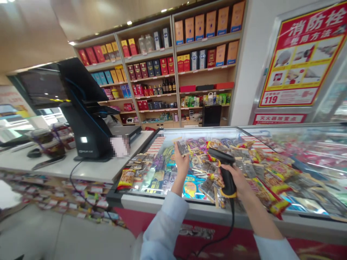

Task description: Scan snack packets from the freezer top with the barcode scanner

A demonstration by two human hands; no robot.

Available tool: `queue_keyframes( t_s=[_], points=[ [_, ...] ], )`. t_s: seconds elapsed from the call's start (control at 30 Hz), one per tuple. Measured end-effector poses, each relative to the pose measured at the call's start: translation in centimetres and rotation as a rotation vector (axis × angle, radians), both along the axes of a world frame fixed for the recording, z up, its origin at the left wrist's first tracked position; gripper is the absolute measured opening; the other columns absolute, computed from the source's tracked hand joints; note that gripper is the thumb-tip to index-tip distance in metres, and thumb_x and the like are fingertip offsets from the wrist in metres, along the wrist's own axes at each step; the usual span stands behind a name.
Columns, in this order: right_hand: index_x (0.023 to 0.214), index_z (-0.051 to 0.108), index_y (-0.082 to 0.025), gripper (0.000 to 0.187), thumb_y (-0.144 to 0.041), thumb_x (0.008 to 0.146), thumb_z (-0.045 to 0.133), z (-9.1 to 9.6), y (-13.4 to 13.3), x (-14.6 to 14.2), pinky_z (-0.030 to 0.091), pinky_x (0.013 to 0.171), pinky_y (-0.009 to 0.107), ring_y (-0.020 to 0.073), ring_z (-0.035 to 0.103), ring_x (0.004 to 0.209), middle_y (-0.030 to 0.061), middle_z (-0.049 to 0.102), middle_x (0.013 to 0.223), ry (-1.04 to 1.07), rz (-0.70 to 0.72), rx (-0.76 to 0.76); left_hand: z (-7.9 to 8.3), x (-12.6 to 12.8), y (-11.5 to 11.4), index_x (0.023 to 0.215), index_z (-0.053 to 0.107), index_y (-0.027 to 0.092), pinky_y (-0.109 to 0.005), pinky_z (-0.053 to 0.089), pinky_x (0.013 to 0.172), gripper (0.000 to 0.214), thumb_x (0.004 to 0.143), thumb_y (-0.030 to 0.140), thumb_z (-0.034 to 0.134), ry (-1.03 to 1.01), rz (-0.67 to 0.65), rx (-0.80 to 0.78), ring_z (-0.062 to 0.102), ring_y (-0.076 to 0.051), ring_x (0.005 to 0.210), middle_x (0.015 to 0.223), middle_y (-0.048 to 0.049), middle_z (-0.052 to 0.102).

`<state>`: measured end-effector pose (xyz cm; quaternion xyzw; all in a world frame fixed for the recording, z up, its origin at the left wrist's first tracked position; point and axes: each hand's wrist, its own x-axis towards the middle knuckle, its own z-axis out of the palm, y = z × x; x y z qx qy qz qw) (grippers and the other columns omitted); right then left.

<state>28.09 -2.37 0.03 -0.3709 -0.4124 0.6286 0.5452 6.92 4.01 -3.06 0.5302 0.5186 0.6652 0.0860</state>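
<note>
My right hand (238,178) is wrapped round the grip of a black barcode scanner (228,177) with yellow trim. Its head points left, and a black cord runs down from its base. In my left hand (182,160) is a small dark snack packet (183,147), pinched between thumb and fingers, left of the scanner's head. Beneath both hands, many snack packets (208,168) lie spread over the glass top of a freezer chest (135,199). Among them are red and yellow snack bags (267,195) to the right of my right hand.
On the left, a white counter (97,171) carries a black checkout terminal (90,126), several jars (54,144) and a phone-like flat object (48,162). Shelves (173,65) of boxes and bottles line the back wall. A red sign (303,57) hangs at right. The scanner's cord hangs before the freezer.
</note>
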Motion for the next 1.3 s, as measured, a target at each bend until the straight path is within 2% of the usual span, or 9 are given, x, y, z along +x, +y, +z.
queue_keyframes(
  t_s=[0.1, 0.23, 0.37, 0.5, 0.6, 0.73, 0.9, 1.1, 1.3],
  points=[
    [0.072, 0.060, -0.018, 0.020, -0.032, 0.064, 0.071, 0.5, 0.0, -3.2, 0.041, 0.033, 0.023, 0.0117, 0.050, 0.038, -0.0004, 0.060, 0.055, 0.060, 0.024, -0.001, 0.3, -4.2, -1.7, 0.131, 0.051, 0.021, -0.039, 0.039, 0.109, 0.065, 0.069, 0.005, 0.056, -0.019, 0.037, -0.045, 0.049, -0.024, 0.127, 0.133, -0.0092, 0.056],
    [0.066, 0.058, -0.017, 0.020, -0.032, 0.062, 0.070, 0.5, -0.1, -8.9, 0.041, 0.034, 0.021, 0.0109, 0.051, 0.039, 0.0000, 0.059, 0.054, 0.103, 0.074, -0.027, 0.0, -11.0, -5.3, 0.119, 0.059, 0.019, -0.037, 0.048, 0.096, 0.048, 0.072, 0.011, 0.055, -0.079, 0.124, -0.127, 0.060, -0.022, 0.109, 0.118, -0.0083, 0.064],
    [0.065, 0.058, -0.018, 0.018, -0.033, 0.063, 0.067, -0.3, -0.7, -14.7, 0.041, 0.034, 0.022, 0.0109, 0.049, 0.038, -0.0005, 0.057, 0.052, 0.132, 0.144, -0.075, -0.2, -17.1, -9.1, 0.104, 0.065, 0.018, -0.037, 0.050, 0.089, 0.027, 0.082, 0.026, 0.051, -0.033, 0.205, -0.150, 0.063, -0.021, 0.097, 0.104, -0.0078, 0.069],
    [0.070, 0.059, -0.018, 0.018, -0.033, 0.063, 0.067, -1.8, -1.3, -19.1, 0.041, 0.035, 0.023, 0.0113, 0.049, 0.039, -0.0008, 0.058, 0.054, 0.182, 0.204, -0.100, -0.6, -20.8, -11.7, 0.097, 0.067, 0.020, -0.037, 0.050, 0.086, 0.022, 0.082, 0.028, 0.053, 0.064, 0.331, -0.171, 0.065, -0.022, 0.087, 0.092, -0.0058, 0.071],
    [0.068, 0.058, -0.018, 0.020, -0.035, 0.063, 0.067, -3.1, -1.8, -21.2, 0.040, 0.037, 0.023, 0.0116, 0.049, 0.040, -0.0007, 0.057, 0.052, 0.202, 0.243, -0.134, -1.8, -21.9, -12.8, 0.101, 0.067, 0.022, -0.039, 0.048, 0.088, 0.024, 0.083, 0.026, 0.051, 0.148, 0.412, -0.199, 0.064, -0.022, 0.089, 0.094, -0.0058, 0.071],
    [0.069, 0.057, -0.019, 0.021, -0.037, 0.064, 0.066, -4.6, -2.5, -22.8, 0.039, 0.037, 0.023, 0.0117, 0.048, 0.038, -0.0015, 0.055, 0.050, 0.211, 0.280, -0.185, -3.9, -22.0, -13.7, 0.111, 0.065, 0.021, -0.045, 0.044, 0.095, 0.031, 0.086, 0.022, 0.047, 0.271, 0.500, -0.180, 0.059, -0.026, 0.102, 0.106, -0.0098, 0.067],
    [0.066, 0.057, -0.019, 0.021, -0.036, 0.062, 0.068, -5.8, -3.0, -23.6, 0.039, 0.037, 0.022, 0.0107, 0.048, 0.040, -0.0011, 0.056, 0.052, 0.242, 0.267, -0.251, -5.2, -21.7, -14.0, 0.121, 0.062, 0.020, -0.049, 0.035, 0.107, 0.036, 0.089, 0.025, 0.047, 0.277, 0.701, -0.132, 0.044, -0.030, 0.126, 0.133, -0.0155, 0.051],
    [0.067, 0.056, -0.019, 0.021, -0.038, 0.064, 0.066, -5.8, -3.3, -23.7, 0.039, 0.036, 0.022, 0.0113, 0.047, 0.039, -0.0011, 0.055, 0.051, 0.209, 0.289, -0.265, -5.8, -22.0, -13.7, 0.128, 0.056, 0.018, -0.050, 0.032, 0.110, 0.040, 0.093, 0.031, 0.042, 0.251, 0.654, -0.164, 0.043, -0.029, 0.130, 0.139, -0.0169, 0.049],
    [0.069, 0.058, -0.019, 0.021, -0.038, 0.065, 0.066, -5.4, -3.6, -23.6, 0.036, 0.032, 0.022, 0.0115, 0.046, 0.036, -0.0008, 0.055, 0.048, 0.193, 0.321, -0.280, -5.9, -21.9, -13.7, 0.135, 0.048, 0.015, -0.049, 0.031, 0.111, 0.048, 0.092, 0.037, 0.043, 0.198, 0.677, -0.168, 0.047, -0.029, 0.129, 0.137, -0.0179, 0.053]
  ],
)
